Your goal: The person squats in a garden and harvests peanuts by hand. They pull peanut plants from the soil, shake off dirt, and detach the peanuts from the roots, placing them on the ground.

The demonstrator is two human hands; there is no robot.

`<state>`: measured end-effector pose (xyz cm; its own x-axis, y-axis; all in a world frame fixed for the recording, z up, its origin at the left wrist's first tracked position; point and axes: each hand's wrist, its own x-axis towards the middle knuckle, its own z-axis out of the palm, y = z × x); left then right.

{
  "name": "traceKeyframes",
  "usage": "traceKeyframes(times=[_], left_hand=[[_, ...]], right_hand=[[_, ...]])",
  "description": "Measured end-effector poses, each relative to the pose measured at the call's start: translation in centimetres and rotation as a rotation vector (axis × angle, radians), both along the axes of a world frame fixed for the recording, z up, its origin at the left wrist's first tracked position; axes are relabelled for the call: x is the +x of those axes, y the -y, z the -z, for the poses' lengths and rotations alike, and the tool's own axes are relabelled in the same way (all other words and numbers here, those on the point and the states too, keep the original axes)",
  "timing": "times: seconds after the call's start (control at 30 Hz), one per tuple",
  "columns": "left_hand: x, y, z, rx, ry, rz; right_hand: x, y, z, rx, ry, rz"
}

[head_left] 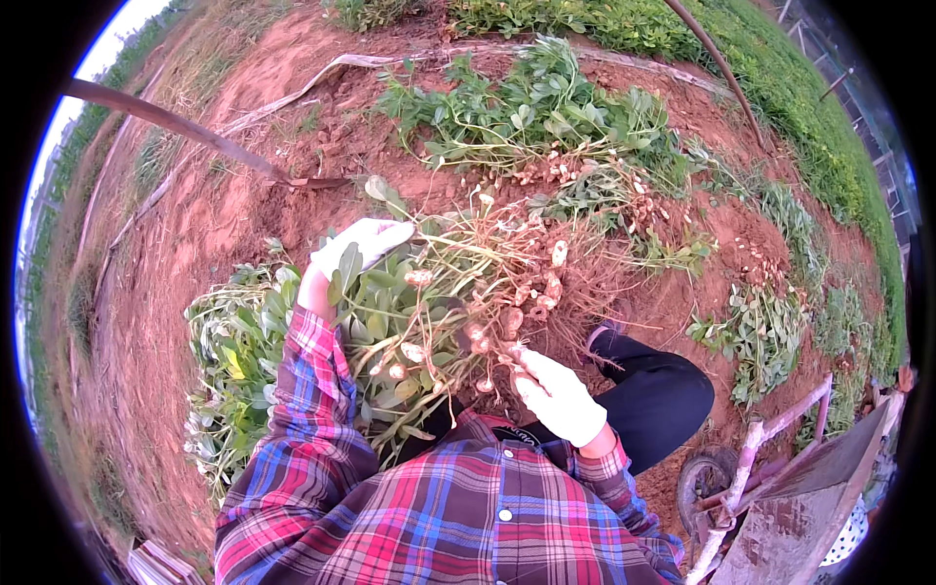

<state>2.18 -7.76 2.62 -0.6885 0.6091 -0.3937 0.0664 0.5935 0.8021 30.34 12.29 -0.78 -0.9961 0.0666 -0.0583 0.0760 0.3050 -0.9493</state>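
My left hand (pixel 363 246), in a white glove, is closed round the stems of a bunch of uprooted peanut plants (pixel 458 239). The bunch lies across my lap, leaves to the left, with roots and pale pods (pixel 552 289) spreading to the right. Lower down, my right hand (pixel 562 398), also gloved in white, has its fingers pressed together on peanut pods (pixel 511 349) among the roots. Exactly how many pods it grips is hidden. Left of my lap lies a heap of leafy plants (pixel 234 366).
More pulled peanut plants (pixel 546 112) lie ahead on red soil (pixel 244 185), others (pixel 765 336) to the right. A wooden handle (pixel 185 127) slants in at upper left, a thin curved pole (pixel 721 63) at upper right. A wheelbarrow (pixel 790 517) stands at lower right.
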Motion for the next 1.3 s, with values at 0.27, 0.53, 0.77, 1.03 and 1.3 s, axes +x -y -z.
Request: traceKeyframes(times=[0.27, 0.53, 0.77, 1.03, 1.3], left_hand=[[-0.5, -0.3, 1.5, 0.021, 0.057, 0.011], [-1.0, 1.1, 2.7, 0.132, 0.165, -0.104], [-1.0, 1.6, 2.5, 0.109, 0.065, -0.084], [-1.5, 1.3, 2.6, 0.062, 0.061, -0.043], [-1.4, 0.9, 2.9, 0.129, 0.105, -0.08]], right_hand=[[1.5, 0.1, -1.5, -0.698, 0.176, 0.038], [9.4, -4.9, -6.0, -0.351, 0.069, 0.414], [30.4, -16.1, -20.1, 1.56, -0.354, 1.634], [31.8, -17.6, -17.6, 1.671, -0.187, 1.448], [1.6, -0.7, -0.1, 0.141, -0.039, 0.184]])
